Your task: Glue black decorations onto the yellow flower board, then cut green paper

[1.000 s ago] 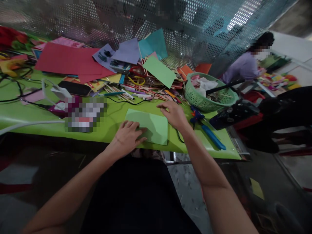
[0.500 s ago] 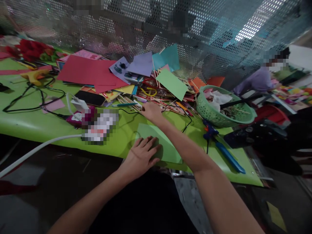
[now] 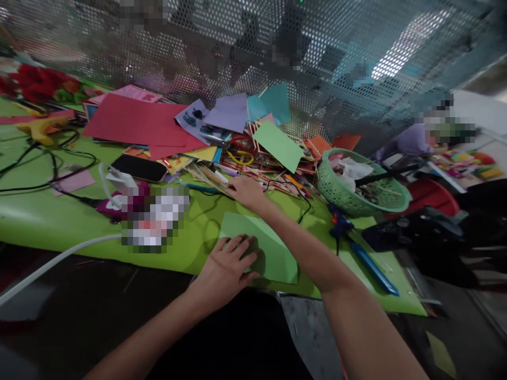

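Observation:
My left hand (image 3: 227, 269) lies flat with its fingers spread on a sheet of light green paper (image 3: 277, 258) near the table's front edge. My right hand (image 3: 247, 192) reaches forward over that sheet to the near side of a heap of thin wooden sticks and pens. Its fingers are curled down and pressed together; what they pinch, if anything, is hidden. Just left of its fingertips are a white pen (image 3: 221, 177) and a teal pen (image 3: 200, 188). Thin sticks (image 3: 202, 173) lie beside them.
Behind the heap are red paper (image 3: 134, 121), purple paper (image 3: 227, 113) and a perforated metal screen (image 3: 222, 47). A phone (image 3: 138, 167) and a power strip (image 3: 122, 203) lie left. A green basket (image 3: 348, 195), a blue glue gun (image 3: 339, 221) and a blue-handled cutter (image 3: 372, 266) sit right.
The camera view has tilted up slightly, so the table sits lower in the picture. My left hand stays on the green paper. My right hand remains by the pens, its fingertips slightly lower.

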The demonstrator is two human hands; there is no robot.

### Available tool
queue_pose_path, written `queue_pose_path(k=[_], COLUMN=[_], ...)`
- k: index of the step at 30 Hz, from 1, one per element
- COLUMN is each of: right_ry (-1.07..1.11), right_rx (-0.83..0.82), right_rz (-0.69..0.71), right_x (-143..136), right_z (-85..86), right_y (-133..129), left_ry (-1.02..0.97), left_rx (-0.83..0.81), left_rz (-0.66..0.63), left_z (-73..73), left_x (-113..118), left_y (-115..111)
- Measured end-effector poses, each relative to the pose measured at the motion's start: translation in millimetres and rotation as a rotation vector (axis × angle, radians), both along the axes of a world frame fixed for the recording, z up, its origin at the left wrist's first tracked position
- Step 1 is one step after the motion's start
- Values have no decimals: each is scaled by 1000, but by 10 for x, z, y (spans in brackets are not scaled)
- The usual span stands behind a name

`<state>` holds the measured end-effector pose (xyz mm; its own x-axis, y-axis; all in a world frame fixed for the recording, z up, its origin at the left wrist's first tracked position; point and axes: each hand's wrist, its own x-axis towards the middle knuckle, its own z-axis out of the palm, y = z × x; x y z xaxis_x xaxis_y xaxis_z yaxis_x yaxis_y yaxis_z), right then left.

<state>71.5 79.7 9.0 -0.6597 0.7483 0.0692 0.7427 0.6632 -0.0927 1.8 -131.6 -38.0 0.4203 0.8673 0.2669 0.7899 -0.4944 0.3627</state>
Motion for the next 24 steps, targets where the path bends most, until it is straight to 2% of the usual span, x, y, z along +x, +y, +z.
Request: queue_pose_path(k=[2,5,9,13,16,19,22,24], right_ry=[27,80,43,9,61,353,770,984], right_rx=[8,42,31,2,12,16,40,-5], right_rz=[-42,-189,-282,-285,-290,-218,-94,-36], right_x=[88,296,535,590,596,665,788,868], right_z=[77,177,165,59,67,214,459,624], right_y=[121,414,754,830,808,793,735,630], left_ry=[1,1,-7,-66,-209,-441,-711,-834], left_rx=[-10,-25,-56,-46,24,36,-22,-65], left_rz=[-4,2,-2,-24,-17,51,166,197], left_z=[-10,-37,-61,-37,41,189,348,421], left_x=[-10,-23,-30,-62,-145,-259,-323,-313], left_y=[14,30,38,72,186,398,673,863])
